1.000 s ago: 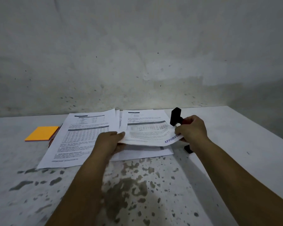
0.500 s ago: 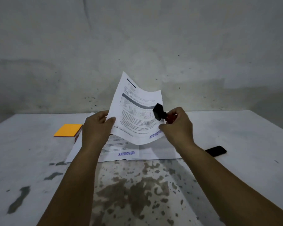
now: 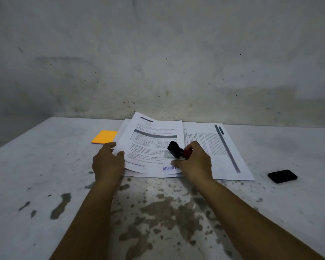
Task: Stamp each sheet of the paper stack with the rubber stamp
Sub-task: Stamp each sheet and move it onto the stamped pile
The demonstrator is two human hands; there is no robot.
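On the stained table before a bare wall, your left hand pins the stamped sheet by its edge while your right hand grips the stamp; the paper looks light and limp, so take corners.

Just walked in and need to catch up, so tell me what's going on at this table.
A person is stamping paperwork. The left hand and right hand are setting a printed sheet, already marked with a blue stamp near its lower edge, onto the left pile. The right hand also grips the rubber stamp. Another paper pile lies to the right on the table, with an orange notepad at left and a black phone at right.
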